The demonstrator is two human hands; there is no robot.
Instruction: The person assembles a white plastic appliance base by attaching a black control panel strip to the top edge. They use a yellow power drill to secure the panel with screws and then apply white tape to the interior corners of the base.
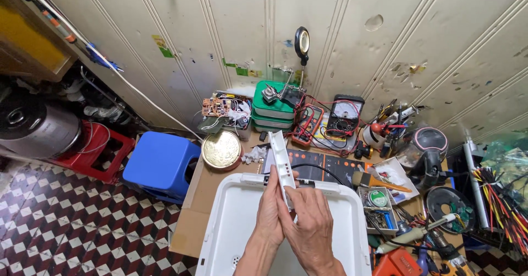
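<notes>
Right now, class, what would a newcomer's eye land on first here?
Two hands, left hand and right hand, hold a long white plastic strip upright over a large white panel at bottom centre. A blue stool stands left of the table, and green boxes sit stacked by the wall.

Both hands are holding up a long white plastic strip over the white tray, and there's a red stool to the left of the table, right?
Not quite: the stool is blue, as the head view shows. Both hands, left and right, do hold the long white plastic strip over the white tray.
</notes>
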